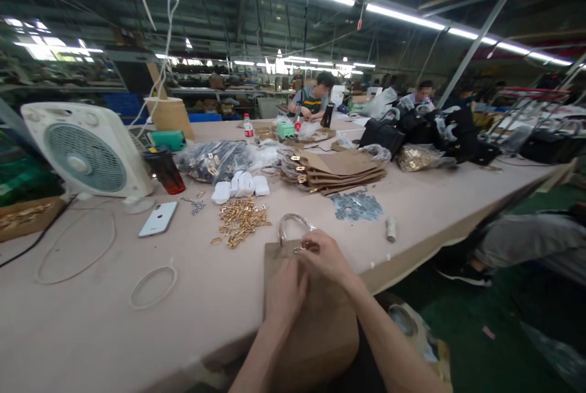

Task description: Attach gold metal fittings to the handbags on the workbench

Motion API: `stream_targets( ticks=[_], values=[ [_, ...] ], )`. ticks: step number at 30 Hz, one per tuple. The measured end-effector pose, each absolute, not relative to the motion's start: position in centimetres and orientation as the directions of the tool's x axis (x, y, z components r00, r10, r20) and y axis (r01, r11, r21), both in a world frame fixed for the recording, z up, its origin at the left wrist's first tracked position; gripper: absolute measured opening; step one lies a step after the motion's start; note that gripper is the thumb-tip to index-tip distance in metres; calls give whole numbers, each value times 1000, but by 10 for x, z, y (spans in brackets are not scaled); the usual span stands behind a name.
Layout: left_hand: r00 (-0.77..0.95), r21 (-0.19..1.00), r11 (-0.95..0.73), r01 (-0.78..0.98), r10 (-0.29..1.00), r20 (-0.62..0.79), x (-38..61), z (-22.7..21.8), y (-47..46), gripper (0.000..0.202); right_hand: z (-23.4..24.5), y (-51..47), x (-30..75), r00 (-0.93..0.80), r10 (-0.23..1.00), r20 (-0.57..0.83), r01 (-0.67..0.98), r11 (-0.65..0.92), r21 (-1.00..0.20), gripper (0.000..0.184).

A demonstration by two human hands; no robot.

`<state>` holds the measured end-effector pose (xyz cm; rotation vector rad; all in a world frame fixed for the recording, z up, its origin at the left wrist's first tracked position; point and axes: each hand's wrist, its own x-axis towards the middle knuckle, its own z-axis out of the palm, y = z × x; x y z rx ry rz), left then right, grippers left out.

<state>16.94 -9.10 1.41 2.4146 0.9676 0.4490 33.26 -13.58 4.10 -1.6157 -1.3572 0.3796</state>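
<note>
A brown bag [315, 326] leans against the table's edge in front of me, with its plastic-wrapped handle [295, 220] standing up at the top. My right hand [327, 255] is closed, its thumb and fingertips pinching a small gold metal fitting [300, 249] at the bag's upper edge. Just below and to the left, my left hand [286, 292] grips the bag; its fingers are curled and partly blurred. Beyond the hands lies a pile of gold fittings [242, 221]. A heap of flat grey metal pieces [357, 205] is farther right.
Stacked brown bag panels [339, 168] with gold fittings lie ahead. On the left are a white fan [86, 149], a dark tumbler [165, 170] and a phone [158, 219]. A small whitish roll [390, 229] stands near the right table edge. A co-worker [314, 100] sits across.
</note>
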Motion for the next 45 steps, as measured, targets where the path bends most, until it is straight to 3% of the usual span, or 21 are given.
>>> stream_targets(
  ticks=[4,7,10,16,20,25,29,35,37,41,45],
  values=[
    [660,571,-635,520,723,204,179,18,-76,33,8,-174,360,501,818,283,452,32,-892,15],
    [674,497,-710,500,679,291,194,20,-63,37,-8,-184,362,530,792,303,508,-10,-861,14],
    [745,429,-749,506,630,221,208,24,-54,21,-16,-182,357,529,763,372,606,-33,-795,15],
    [751,678,-569,466,659,37,231,35,-30,8,-18,-180,355,613,682,399,563,-23,-826,29],
    [777,775,-495,393,630,8,256,46,-22,13,-14,-179,351,539,732,417,636,-28,-771,17],
    [838,856,-465,228,541,70,290,58,-53,25,-14,-172,349,536,757,374,707,-162,-688,29],
    [877,867,-496,49,436,201,295,59,-65,30,-16,-166,361,629,712,313,617,-211,-758,31],
    [757,758,-552,348,643,120,257,50,-30,24,-8,-159,371,724,673,150,378,-206,-903,33],
    [775,674,-602,428,628,69,245,46,-24,41,-8,-157,372,747,655,113,338,-228,-913,34],
    [804,369,-734,571,590,-70,240,42,-27,73,-11,-155,374,768,635,85,286,-222,-932,36],
    [772,292,-719,630,620,-139,251,44,-27,88,-12,-156,375,749,658,79,265,-189,-946,41]
  ],
)
